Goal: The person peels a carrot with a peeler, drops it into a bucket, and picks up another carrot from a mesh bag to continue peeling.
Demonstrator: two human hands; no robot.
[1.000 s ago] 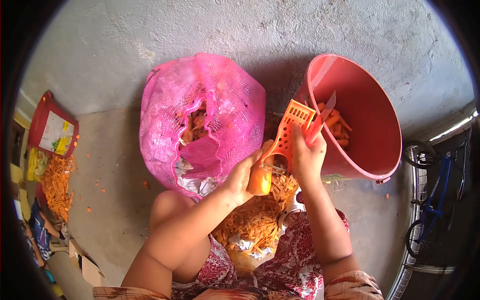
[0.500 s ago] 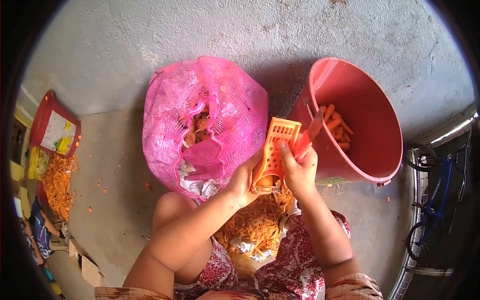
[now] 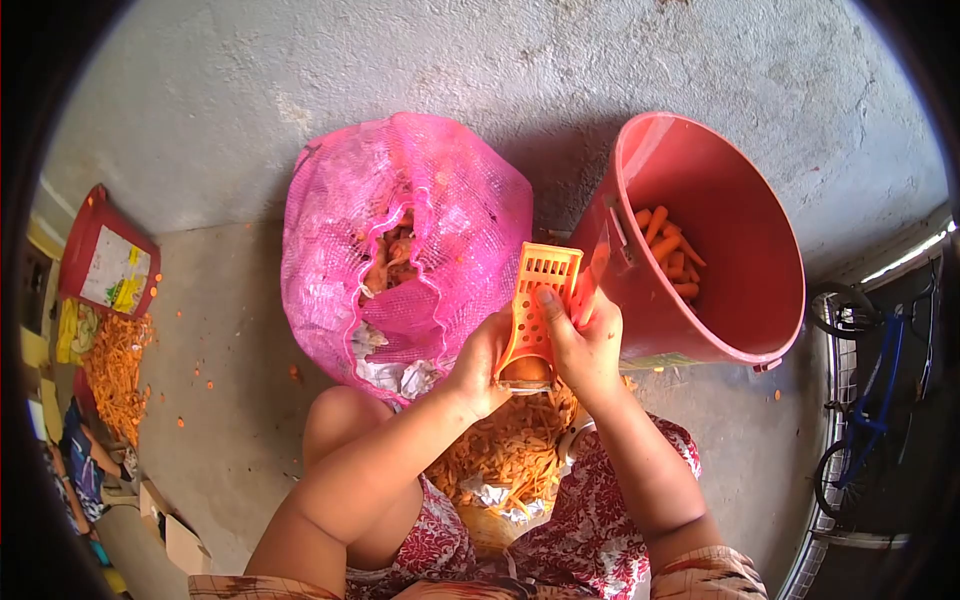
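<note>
Between my hands is an orange peeler [image 3: 533,312] with round holes and slots. My right hand [image 3: 588,345] grips it with the thumb on its face, and a red handle [image 3: 585,292] is also in that hand. My left hand [image 3: 482,368] is closed around a carrot [image 3: 527,371], whose rounded end shows behind the peeler's blade; the rest of it is hidden. Below my hands lies a heap of orange peelings [image 3: 505,445] between my legs.
A pink mesh bag [image 3: 470,200] holding carrots stands ahead, against the grey wall [image 3: 480,60]. At the right is a red bucket [image 3: 745,240] with peeled carrots [image 3: 672,250]. A smaller red bucket [image 3: 85,245] and more peelings [image 3: 118,380] lie far left; a blue bicycle [image 3: 880,400] is far right.
Both hands have moved slightly left and down with the peeler, which is now more upright. The red blade-like piece beside it has swung down and shows less.
</note>
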